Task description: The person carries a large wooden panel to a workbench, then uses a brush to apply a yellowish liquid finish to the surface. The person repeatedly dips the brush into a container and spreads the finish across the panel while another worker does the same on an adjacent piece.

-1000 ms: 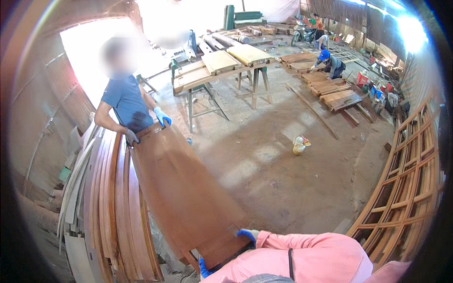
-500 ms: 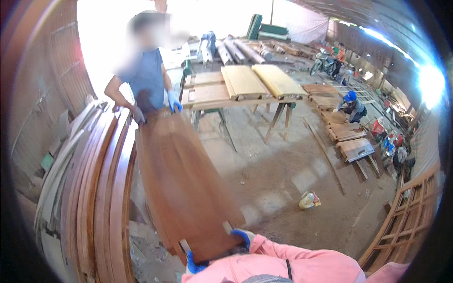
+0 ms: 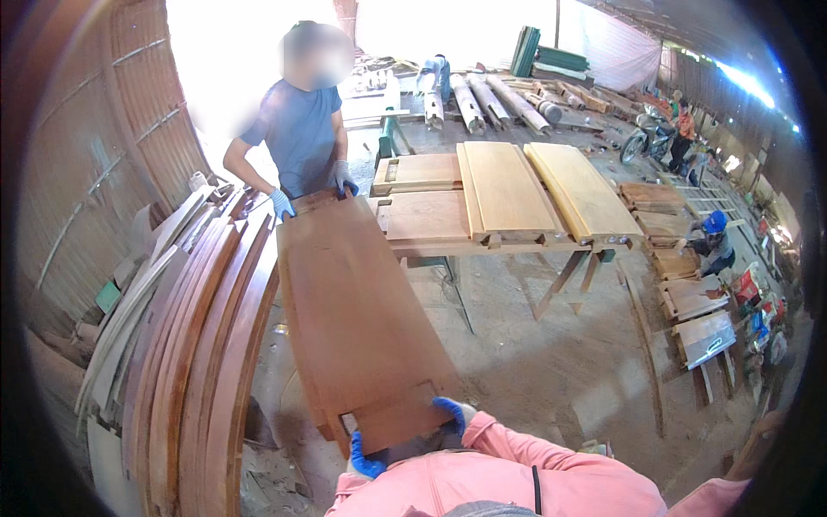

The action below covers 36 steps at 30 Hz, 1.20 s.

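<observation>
Reddish-brown wood fills my view: the panel [image 3: 357,319] hangs level in the air between me and the co-worker [image 3: 301,129] at its far end. My left hand [image 3: 363,464] is clamped on the near left corner and my right hand [image 3: 452,414] is closed over the near right edge, both in blue gloves. The co-worker's gloved hands grip the far corners. So the lift looks done and the carry is under way. The panel sits just beside the stack of curved boards [image 3: 185,345] on my left and near the trestle table [image 3: 482,202] of pale panels, resting on neither; setting it down is left. My fingers under the edge are hidden, my arms are cut off below, and I probably cannot judge the panel's underside.
</observation>
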{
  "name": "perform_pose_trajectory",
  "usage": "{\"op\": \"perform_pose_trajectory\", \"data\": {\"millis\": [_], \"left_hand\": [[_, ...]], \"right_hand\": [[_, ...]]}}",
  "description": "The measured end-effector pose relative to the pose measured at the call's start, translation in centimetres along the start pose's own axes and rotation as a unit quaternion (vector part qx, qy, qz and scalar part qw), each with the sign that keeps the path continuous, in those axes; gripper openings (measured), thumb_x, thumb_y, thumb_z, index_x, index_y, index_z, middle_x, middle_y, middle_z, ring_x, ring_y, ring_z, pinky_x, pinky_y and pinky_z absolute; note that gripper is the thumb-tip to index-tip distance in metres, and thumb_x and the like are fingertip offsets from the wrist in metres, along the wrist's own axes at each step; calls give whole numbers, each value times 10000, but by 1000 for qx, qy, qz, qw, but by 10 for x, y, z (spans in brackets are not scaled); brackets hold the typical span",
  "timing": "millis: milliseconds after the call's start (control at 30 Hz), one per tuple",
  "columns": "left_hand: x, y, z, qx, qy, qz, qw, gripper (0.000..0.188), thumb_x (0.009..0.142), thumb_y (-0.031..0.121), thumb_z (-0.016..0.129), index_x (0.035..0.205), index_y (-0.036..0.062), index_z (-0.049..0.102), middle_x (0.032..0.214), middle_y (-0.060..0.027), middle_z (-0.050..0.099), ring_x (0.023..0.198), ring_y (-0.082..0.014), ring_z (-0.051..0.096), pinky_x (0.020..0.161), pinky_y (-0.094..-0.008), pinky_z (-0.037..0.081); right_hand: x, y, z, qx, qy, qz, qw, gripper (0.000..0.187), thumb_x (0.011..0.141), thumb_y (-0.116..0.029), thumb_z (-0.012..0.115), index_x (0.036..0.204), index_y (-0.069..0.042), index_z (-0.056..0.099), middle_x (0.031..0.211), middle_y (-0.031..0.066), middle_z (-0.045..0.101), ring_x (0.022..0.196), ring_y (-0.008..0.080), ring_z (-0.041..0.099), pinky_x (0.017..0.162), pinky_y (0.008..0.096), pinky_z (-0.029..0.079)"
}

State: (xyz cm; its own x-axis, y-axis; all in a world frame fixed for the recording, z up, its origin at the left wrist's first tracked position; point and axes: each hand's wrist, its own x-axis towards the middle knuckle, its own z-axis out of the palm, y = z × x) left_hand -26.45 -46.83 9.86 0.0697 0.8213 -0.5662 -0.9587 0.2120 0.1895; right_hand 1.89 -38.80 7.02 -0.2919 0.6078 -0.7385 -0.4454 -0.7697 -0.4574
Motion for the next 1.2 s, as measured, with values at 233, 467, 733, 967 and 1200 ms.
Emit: {"op": "perform_pose_trajectory", "data": {"millis": [233, 467, 733, 967, 1200], "left_hand": [[128, -41, 65, -38, 68, -50, 996, 504, 860, 321, 776, 1296, 128, 611, 1305, -86, 645, 1199, -320, 592, 1019, -532, 494], [231, -32, 112, -12, 31, -91, 995, 509, 868, 353, 766, 1300, 134, 611, 1302, -74, 646, 1193, -318, 596, 1034, -509, 491], [351, 16, 166, 11, 118, -81, 990, 499, 869, 362, 766, 1279, 131, 597, 1292, -82, 641, 1172, -307, 608, 971, -515, 534], [441, 21, 228, 94, 96, -96, 986, 444, 883, 357, 760, 1255, 165, 611, 1219, -62, 666, 1099, -270, 640, 920, -458, 558], [503, 16, 267, 152, 107, -95, 978, 383, 879, 385, 759, 1187, 188, 645, 1208, -36, 683, 1087, -251, 655, 921, -456, 561]], "right_hand": [[44, -140, -18, -56, 40, -37, 997, 406, 981, -130, 563, 1379, -49, 543, 1286, 94, 653, 1121, 212, 648, 946, 373, 531], [98, -220, -5, -27, 3, -56, 998, 436, 1020, -211, 514, 1422, -43, 490, 1377, 102, 590, 1210, 226, 602, 1008, 381, 503], [191, -274, 8, 68, 79, -31, 994, 325, 971, -326, 630, 1231, -135, 674, 1152, 31, 709, 1054, 205, 652, 886, 392, 523], [238, -330, 10, 117, 35, -156, 980, 278, 933, -270, 689, 1155, -105, 676, 1113, 73, 706, 991, 230, 671, 854, 392, 545], [195, -342, -9, 14, 203, -110, 973, 518, 924, -268, 695, 1333, -10, 509, 1104, 104, 654, 949, 236, 661, 783, 388, 555]]}}
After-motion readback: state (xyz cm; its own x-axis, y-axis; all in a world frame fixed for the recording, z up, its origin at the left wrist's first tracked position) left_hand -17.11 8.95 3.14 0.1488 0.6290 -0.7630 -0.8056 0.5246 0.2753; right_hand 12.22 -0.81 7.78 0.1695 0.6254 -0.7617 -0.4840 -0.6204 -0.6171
